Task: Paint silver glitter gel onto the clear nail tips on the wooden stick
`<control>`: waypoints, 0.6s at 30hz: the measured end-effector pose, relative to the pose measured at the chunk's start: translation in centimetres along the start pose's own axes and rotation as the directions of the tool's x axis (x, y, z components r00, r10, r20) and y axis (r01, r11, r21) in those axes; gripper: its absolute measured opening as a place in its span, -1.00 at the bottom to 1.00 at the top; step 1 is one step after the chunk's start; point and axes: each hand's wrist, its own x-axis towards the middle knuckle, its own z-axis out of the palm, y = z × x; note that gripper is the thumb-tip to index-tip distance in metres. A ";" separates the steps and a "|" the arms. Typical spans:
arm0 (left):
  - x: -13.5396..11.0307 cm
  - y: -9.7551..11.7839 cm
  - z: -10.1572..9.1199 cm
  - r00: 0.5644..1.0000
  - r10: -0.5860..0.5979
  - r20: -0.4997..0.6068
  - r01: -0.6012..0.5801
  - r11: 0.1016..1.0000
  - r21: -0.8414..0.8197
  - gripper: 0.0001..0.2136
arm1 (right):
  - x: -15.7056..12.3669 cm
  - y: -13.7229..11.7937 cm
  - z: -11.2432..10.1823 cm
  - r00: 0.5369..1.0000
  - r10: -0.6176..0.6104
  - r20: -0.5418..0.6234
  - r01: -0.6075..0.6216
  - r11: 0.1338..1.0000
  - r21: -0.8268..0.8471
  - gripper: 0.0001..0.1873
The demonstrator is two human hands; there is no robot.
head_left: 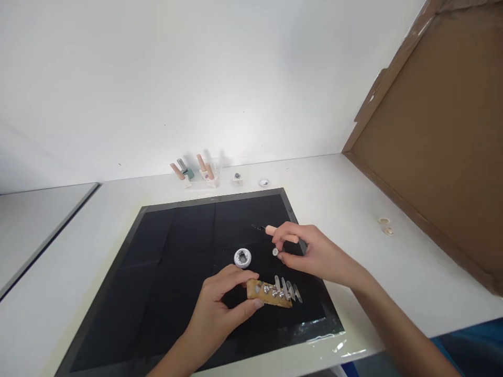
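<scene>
My left hand (222, 293) is closed on the left end of a tan block (255, 297), with thumb and fingers on opposite edges. Several silver ball-like holders stand along the block, and clear nail tips (283, 287) stick up at its right part. My right hand (308, 247) is closed around a pink-handled tool (270, 230), whose thin dark tip points left. Its thumb and a finger also pinch a small round pale piece (275, 252), its kind unclear. Between the hands, a round white-rimmed pot (242, 258) with a silvery inside sits on the black mat (184, 262).
Nail polish bottles with pink caps (210, 173) stand in a clear holder by the wall. Right of them are a small white jar (237, 179) and a little dish (263, 183). Two small round pieces (385, 226) lie near a cardboard panel (432, 131) at right.
</scene>
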 end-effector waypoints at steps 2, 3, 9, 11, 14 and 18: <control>0.0 0.4 0.0 0.994 0.103 -0.032 -0.101 0.994 0.049 -0.81 | -0.5 -1.7 -0.7 0.998 0.010 0.067 -0.014 0.998 0.059 -0.85; 0.0 0.6 0.0 0.986 0.158 -0.053 -0.154 0.986 0.069 -0.79 | -0.6 -2.5 -0.9 0.996 0.008 0.094 -0.013 0.998 0.053 -0.83; -0.7 2.0 -0.1 0.936 0.302 -0.179 -0.263 0.941 0.213 -0.78 | -0.9 -5.1 -0.6 0.995 -0.061 0.073 0.069 0.991 -0.111 -0.75; -1.0 2.5 -0.1 0.937 0.297 -0.186 -0.248 0.938 0.243 -0.78 | -1.0 -5.4 -0.4 0.994 -0.080 0.072 0.093 0.979 -0.184 -0.71; -1.3 3.2 0.1 0.935 0.293 -0.198 -0.233 0.932 0.277 -0.76 | -1.1 -6.1 -0.1 0.985 -0.138 0.102 0.162 0.946 -0.279 -0.66; -1.9 3.3 1.2 0.914 0.293 -0.282 -0.236 0.946 0.221 -0.65 | -1.4 -7.0 0.4 0.965 -0.209 0.159 0.252 0.906 -0.341 -0.67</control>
